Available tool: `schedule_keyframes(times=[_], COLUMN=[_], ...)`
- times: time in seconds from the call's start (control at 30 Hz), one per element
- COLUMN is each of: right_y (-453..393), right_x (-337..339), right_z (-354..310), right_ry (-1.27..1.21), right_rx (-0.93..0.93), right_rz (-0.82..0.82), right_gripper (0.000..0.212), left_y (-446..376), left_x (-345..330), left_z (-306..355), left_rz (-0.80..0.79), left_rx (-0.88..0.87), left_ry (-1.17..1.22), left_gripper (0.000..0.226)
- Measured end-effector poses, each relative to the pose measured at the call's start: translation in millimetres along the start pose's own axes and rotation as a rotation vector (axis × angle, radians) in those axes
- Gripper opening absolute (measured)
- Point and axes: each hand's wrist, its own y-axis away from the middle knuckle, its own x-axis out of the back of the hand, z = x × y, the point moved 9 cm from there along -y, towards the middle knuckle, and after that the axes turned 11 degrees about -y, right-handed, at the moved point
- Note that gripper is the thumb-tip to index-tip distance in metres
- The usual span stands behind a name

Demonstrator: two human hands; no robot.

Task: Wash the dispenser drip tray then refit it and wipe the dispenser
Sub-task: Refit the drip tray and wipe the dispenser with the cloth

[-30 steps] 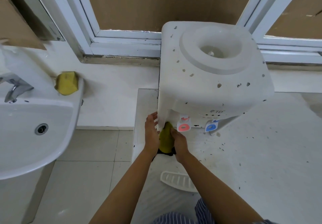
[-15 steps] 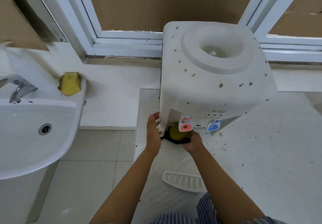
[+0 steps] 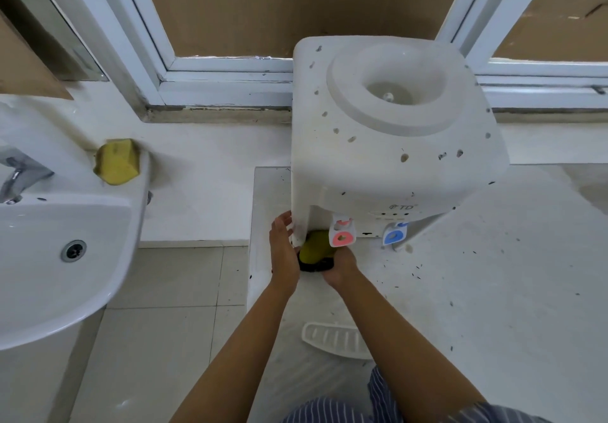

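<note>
A white, dirt-speckled water dispenser (image 3: pixel 391 146) stands on a white table (image 3: pixel 493 274), with a red tap (image 3: pixel 343 234) and a blue tap (image 3: pixel 394 234) at its front. My left hand (image 3: pixel 283 251) rests with straight fingers against the dispenser's front left corner. My right hand (image 3: pixel 340 266) grips a yellow-green sponge with a black scouring side (image 3: pixel 316 253) and presses it into the recess under the red tap. The white slotted drip tray (image 3: pixel 335 340) lies loose on the table between my forearms, nearer to me than the dispenser.
A white washbasin (image 3: pixel 59 258) with a chrome tap (image 3: pixel 16 176) stands at the left, a second yellow sponge (image 3: pixel 116 161) on its rim. Tiled floor (image 3: pixel 164 324) separates basin and table. White window frames (image 3: pixel 223 83) run behind the dispenser.
My right hand has slid the sponge from the front left edge to under the red tap, then slightly back left. The left hand stays at the corner.
</note>
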Motion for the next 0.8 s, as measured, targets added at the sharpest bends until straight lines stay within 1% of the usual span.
schedule_keyframes(times=[0.1,0.2,0.27,0.33,0.43,0.5,0.6,0.7,0.8], right_y=[2.3,-4.3,-10.0,-12.2,-7.7,-8.0,-8.8,-11.7,-4.8], right_x=[0.0,12.3,27.6,42.2,51.9,59.5,65.7,68.8,69.6], right_z=[-4.8,-25.7,-37.2,-51.8,-75.3,-84.2,-84.7,-81.7,-82.9], right_ry=[-0.021,-0.140,-0.187,-0.186,-0.211,-0.239,-0.248,-0.313,-0.386], right_rx=[0.009,0.064,0.086,0.133,0.181,0.197,0.178,0.111,0.087], right_rz=[0.009,0.000,0.053,0.112,0.091,0.099,0.110,0.070,0.039], right_gripper=[0.039,0.042,0.048,0.045,0.034,0.037,0.043,0.043,0.044], left_y=[0.1,0.6,2.7,4.4,4.9,5.0,4.5,4.5,5.0], left_x=[1.5,3.3,2.0,-0.9,-2.1,-1.1,-0.9,-0.8,0.2], left_z=[1.0,2.6,4.3,4.9,2.0,-0.8,-3.2,-3.4,0.1], left_rz=[-0.024,-0.006,0.018,0.041,0.077,0.090,0.096,0.098,0.102], left_rx=[-0.001,0.005,-0.009,-0.015,-0.028,-0.050,-0.045,-0.042,-0.052], left_ry=[-0.003,-0.003,0.016,0.043,0.034,-0.013,-0.032,-0.036,-0.017], left_gripper=[0.048,0.047,0.045,0.039,0.029,0.027,0.028,0.031,0.027])
